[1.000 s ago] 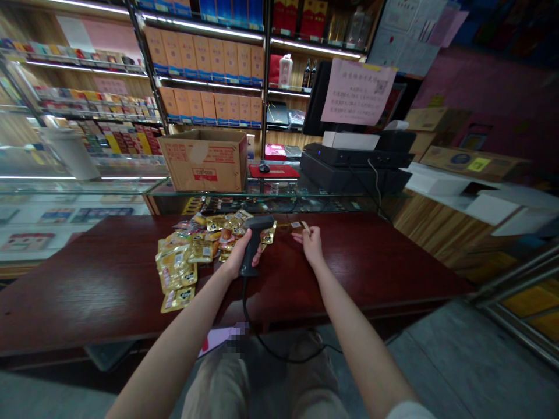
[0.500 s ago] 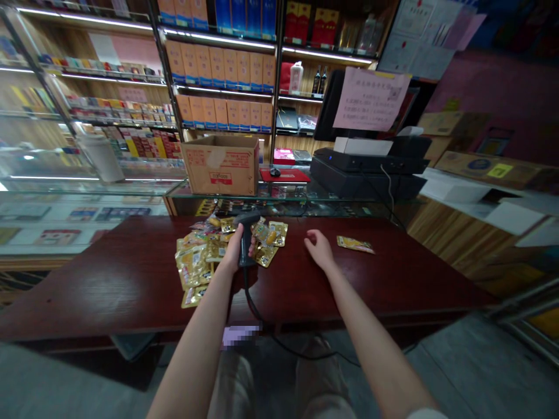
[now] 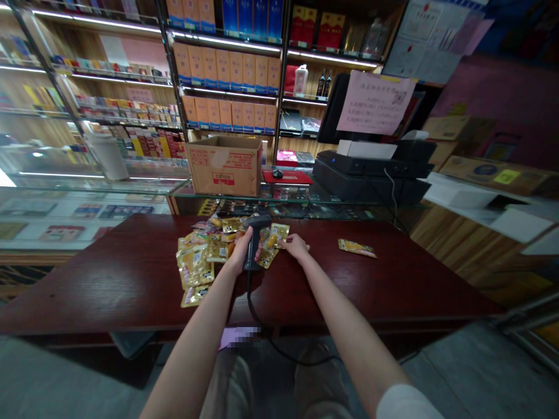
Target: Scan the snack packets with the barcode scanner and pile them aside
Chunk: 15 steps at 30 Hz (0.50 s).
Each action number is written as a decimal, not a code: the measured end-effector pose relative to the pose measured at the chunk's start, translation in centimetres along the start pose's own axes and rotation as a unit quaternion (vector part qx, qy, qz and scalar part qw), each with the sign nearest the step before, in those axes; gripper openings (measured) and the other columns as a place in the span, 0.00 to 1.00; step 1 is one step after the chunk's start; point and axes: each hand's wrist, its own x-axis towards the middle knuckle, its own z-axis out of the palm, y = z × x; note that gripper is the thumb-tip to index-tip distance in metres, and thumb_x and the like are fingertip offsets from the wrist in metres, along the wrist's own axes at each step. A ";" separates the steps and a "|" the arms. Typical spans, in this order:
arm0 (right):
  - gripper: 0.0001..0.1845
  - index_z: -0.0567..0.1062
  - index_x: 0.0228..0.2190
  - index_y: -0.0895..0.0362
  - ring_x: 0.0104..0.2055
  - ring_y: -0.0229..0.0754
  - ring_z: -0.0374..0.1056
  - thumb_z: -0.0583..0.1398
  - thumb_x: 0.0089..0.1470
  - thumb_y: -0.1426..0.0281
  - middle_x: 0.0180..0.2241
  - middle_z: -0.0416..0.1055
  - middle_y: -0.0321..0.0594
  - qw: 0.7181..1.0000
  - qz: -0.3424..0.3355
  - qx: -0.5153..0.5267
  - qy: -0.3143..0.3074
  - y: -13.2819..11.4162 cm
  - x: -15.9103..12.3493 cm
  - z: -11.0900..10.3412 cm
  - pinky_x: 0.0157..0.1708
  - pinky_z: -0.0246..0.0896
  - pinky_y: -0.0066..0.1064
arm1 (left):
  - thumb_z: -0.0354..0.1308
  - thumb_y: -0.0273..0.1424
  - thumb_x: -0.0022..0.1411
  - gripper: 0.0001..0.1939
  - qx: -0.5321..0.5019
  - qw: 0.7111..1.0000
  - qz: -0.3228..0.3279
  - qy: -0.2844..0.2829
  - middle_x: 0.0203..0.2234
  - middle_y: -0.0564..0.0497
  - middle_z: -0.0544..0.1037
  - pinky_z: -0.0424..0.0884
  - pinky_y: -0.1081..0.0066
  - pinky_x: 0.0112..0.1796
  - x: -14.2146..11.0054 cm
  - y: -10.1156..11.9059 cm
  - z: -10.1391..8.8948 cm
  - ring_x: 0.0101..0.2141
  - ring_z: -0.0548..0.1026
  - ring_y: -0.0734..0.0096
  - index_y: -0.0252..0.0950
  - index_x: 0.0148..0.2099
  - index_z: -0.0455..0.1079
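Note:
My left hand (image 3: 241, 250) is wrapped around the handle of a black barcode scanner (image 3: 252, 247), held upright over the table with its cable hanging down. My right hand (image 3: 297, 247) reaches in from the right, its thumb and fingers closed at the edge of a gold snack packet (image 3: 280, 231). Part of that packet lies beside another gold packet (image 3: 267, 259), close to the scanner. Left of the scanner is a loose pile of shiny gold packets (image 3: 195, 265), some overlapping. A single gold packet (image 3: 357, 248) lies apart on the right side of the table.
The dark red table (image 3: 131, 279) stands before a glass counter. On the counter are an open cardboard box (image 3: 225, 169), a mouse (image 3: 277, 173) on a red pad, and a monitor with a pink paper sign (image 3: 371, 103). The scanner's cable (image 3: 257, 317) loops below the table edge.
My right hand has moved left from the bare table to the packets beside the scanner and closed on one. My left hand still holds the scanner in nearly the same place.

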 end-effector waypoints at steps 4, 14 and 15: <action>0.22 0.76 0.42 0.52 0.52 0.51 0.71 0.70 0.44 0.61 0.45 0.79 0.40 1.000 -0.011 0.003 0.012 -0.3 -0.4 0.3 0.51 0.54 0.43 | 0.55 0.55 0.61 0.28 0.006 1.000 0.010 0.015 0.18 0.54 0.71 0.56 0.75 0.14 -0.1 -0.2 0.5 0.13 0.63 0.77 0.31 0.42 0.69; 0.09 0.72 0.38 0.53 0.47 0.50 0.74 0.57 0.57 0.64 0.41 0.78 0.42 0.992 -0.018 0.097 0.082 0.5 -0.1 0.7 0.48 0.61 0.42 | 0.54 0.56 0.61 0.29 0.020 1.000 -0.012 0.012 0.18 0.54 0.70 0.56 0.75 0.14 -0.3 -0.5 0.5 0.13 0.63 0.78 0.32 0.38 0.68; 0.09 0.72 0.39 0.53 0.45 0.49 0.75 0.55 0.57 0.65 0.41 0.78 0.42 0.985 -0.022 0.142 0.092 0.7 0.1 0.7 0.47 0.64 0.40 | 0.54 0.56 0.61 0.29 0.020 1.000 -0.014 0.008 0.18 0.54 0.70 0.56 0.75 0.14 -0.4 -0.5 0.5 0.13 0.63 0.78 0.32 0.38 0.68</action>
